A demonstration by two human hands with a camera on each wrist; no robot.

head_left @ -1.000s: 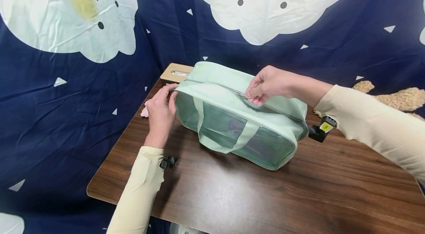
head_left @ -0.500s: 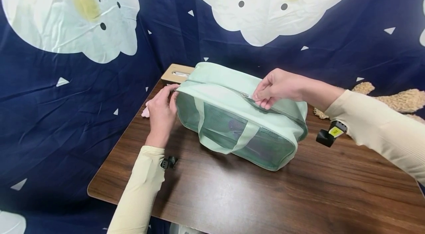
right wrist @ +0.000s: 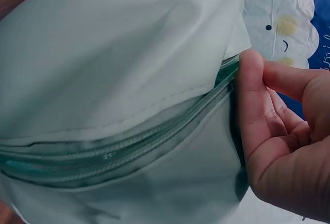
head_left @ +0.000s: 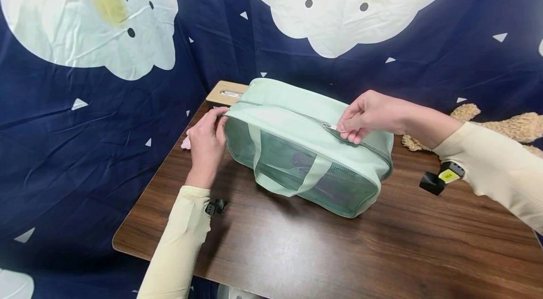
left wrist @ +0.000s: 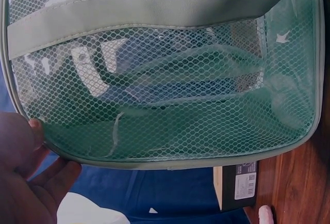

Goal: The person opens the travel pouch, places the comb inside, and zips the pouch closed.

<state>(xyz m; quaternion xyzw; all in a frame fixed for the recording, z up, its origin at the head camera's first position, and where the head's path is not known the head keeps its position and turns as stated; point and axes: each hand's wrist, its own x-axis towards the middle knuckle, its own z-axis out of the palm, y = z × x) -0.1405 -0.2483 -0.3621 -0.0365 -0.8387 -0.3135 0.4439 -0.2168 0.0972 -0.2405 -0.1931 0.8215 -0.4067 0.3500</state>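
Note:
A mint-green bag [head_left: 297, 96] with a clear mesh front stands upright on the table. My left hand [head_left: 206, 145] grips its upper left corner, thumb in front, as the left wrist view also shows at the bag's edge [left wrist: 124, 165]. With thumb and finger, my right hand [head_left: 375, 112] pinches the zipper pull [head_left: 328, 126] on top of the bag. To the right of the slider the zipper [right wrist: 108, 154] is parted, its two rows of teeth apart; to the left the rows meet. A strap handle [head_left: 275, 186] droops over the front. Something purplish shows dimly through the mesh.
The brown wooden table [head_left: 271, 247] reaches past the bag on every visible side. Behind its left end is a box with a tan top [head_left: 224, 93]. A small pink object [head_left: 185, 143] lies beside my left hand. A fuzzy tan item [head_left: 517, 127] lies far right.
My right hand has moved rightward along the bag's top, drawing the zipper slider with it, and the parted stretch has become shorter. The left hand keeps its place on the corner.

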